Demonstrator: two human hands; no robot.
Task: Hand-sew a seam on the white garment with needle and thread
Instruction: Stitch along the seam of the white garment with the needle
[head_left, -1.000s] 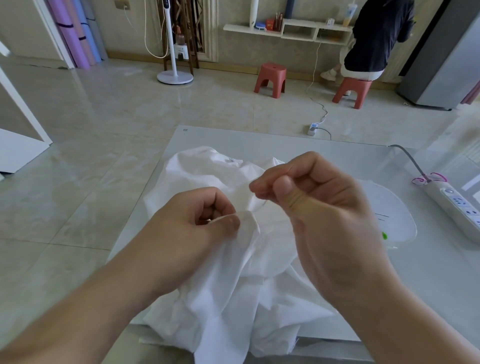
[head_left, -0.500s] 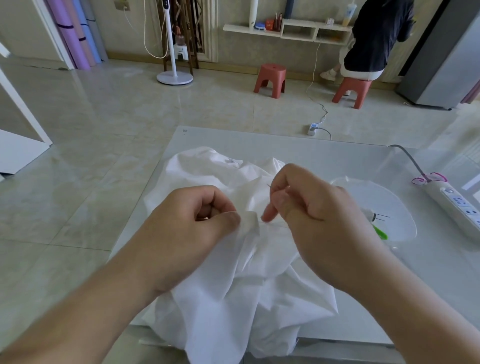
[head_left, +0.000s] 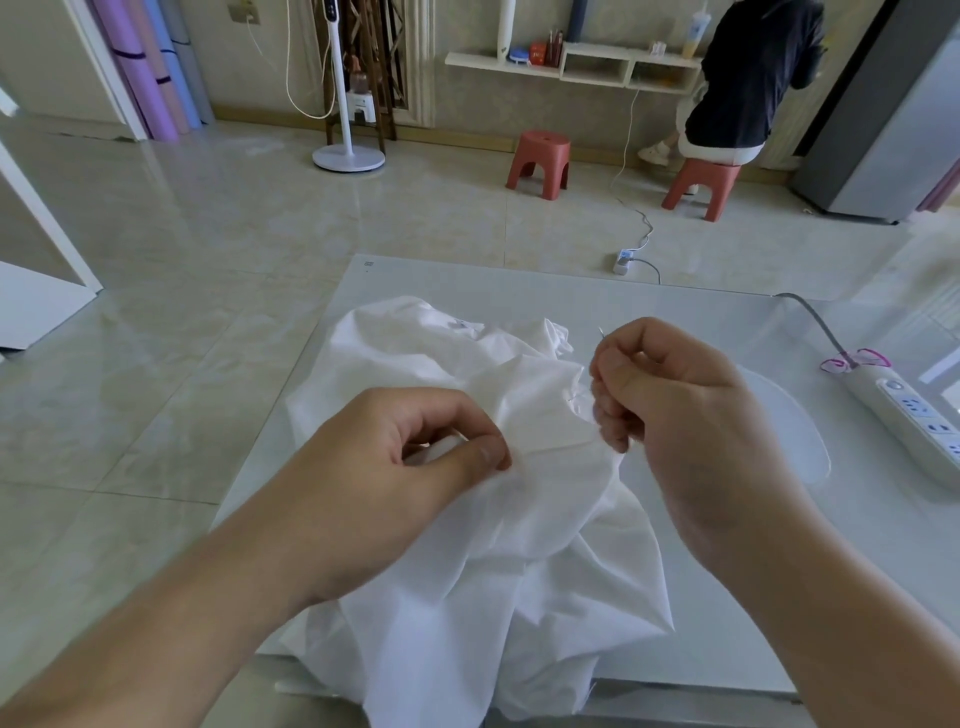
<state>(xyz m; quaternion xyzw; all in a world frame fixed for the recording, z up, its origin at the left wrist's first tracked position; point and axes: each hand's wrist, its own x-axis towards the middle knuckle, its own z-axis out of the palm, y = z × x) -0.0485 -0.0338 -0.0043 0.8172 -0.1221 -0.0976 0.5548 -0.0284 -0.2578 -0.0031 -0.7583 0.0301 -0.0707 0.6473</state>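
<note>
You hold a crumpled white cotton garment (head_left: 467, 519) over a pale glass-topped table (head_left: 675, 322), sewing by hand.

The garment lies bunched on the table in front of you, its lower folds spilling over the near edge. Your left hand (head_left: 395, 467) pinches a fold of the cloth between thumb and curled fingers. Your right hand (head_left: 670, 410) is raised just beside the cloth's right edge, fingers curled tight on a thin silver needle (head_left: 601, 332) — its tip pokes up above the knuckles. The thread is too fine to trace. A white power strip (head_left: 909, 410) lies at the far right.
</note>
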